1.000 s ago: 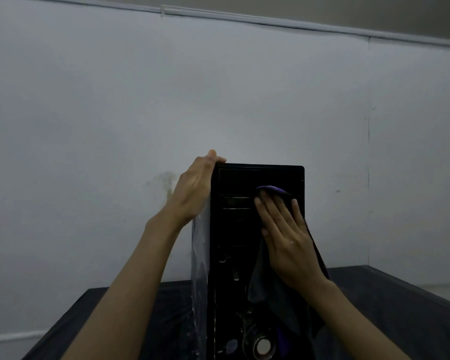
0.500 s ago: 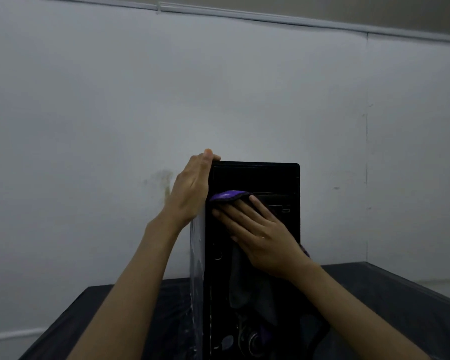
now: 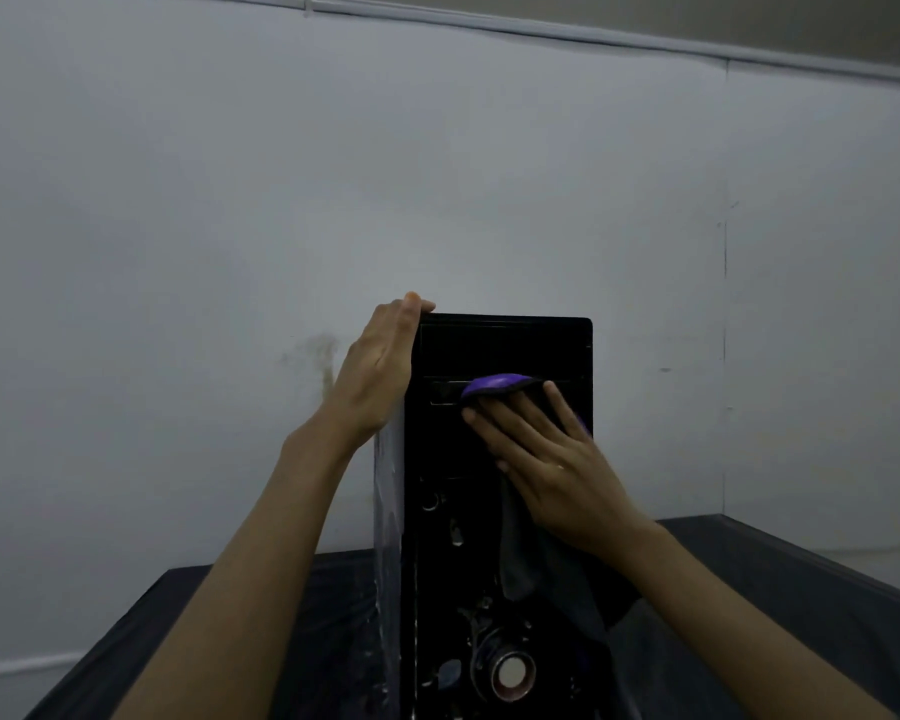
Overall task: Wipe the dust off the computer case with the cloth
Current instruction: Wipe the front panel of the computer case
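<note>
Purple cloth (image 3: pixel 500 383) lies flat under the open right hand (image 3: pixel 552 465) mid-wipe on the computer case (image 3: pixel 505 345), whose top corner the left hand (image 3: pixel 380 366) grips; next, probably the lower panel.

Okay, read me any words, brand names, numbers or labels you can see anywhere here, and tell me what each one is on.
No readable text anywhere.
Computer case: dark front panel, no legible brand or label.
Round part low on the case: too blurred to tell if it bears any mark.
Cloth, wall and table: no writing.
</note>
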